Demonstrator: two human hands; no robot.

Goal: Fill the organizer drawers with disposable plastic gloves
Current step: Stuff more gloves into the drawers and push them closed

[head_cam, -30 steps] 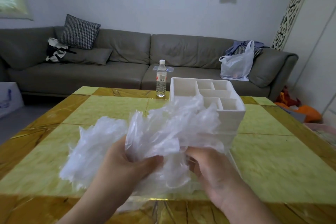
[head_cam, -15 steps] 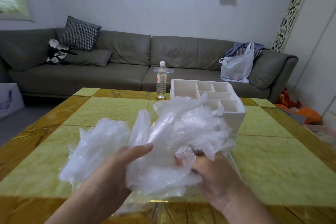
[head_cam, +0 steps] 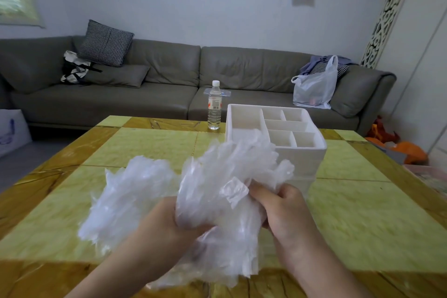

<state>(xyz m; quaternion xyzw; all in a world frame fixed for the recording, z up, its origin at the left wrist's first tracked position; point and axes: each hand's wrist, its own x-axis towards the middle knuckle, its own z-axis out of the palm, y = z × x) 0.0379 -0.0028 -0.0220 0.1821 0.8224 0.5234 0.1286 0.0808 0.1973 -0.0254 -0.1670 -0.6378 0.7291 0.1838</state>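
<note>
Head cam: both hands' grip now tighter on gloves (head_cam: 217, 191), L (head_cam: 167, 222) & R (head_cam: 285, 210).

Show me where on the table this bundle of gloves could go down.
Bare table lies right of the hands, in front of the organizer. More lies far left of the organizer, up to the bottle. The near middle is crowded: both hands grip a gloves bundle there, beside the loose pile.

The gloves (head_cam: 225, 191) are thin, crinkled, translucent plastic film. The organizer (head_cam: 300, 152) looks like matt white plastic. The table (head_cam: 362, 213) top is glossy, stone-like yellow-green with amber veined bands. The far sofa (head_cam: 169, 94) looks like smooth grey leather.
</note>
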